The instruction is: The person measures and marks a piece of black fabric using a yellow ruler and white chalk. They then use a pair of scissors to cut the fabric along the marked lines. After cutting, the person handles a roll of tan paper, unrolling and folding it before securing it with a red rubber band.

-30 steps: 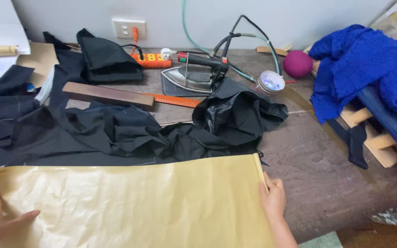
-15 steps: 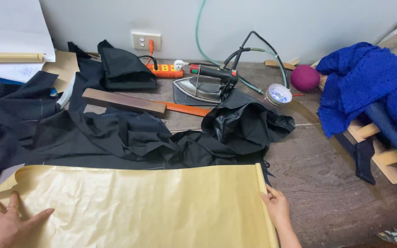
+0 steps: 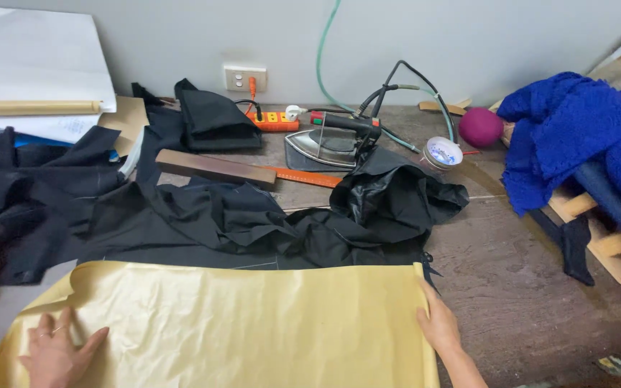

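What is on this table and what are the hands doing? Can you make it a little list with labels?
left hand: flat on the yellow paper, fingers spread
right hand: on the paper's right edge
black cloth: crumpled in a heap just beyond the paper
iron: at the back, near the wall
wooden block: long, lying left of the iron
power strip: orange, below the wall socket
blue fabric: piled at the right
small bowl: right of the iron
table: dark wood
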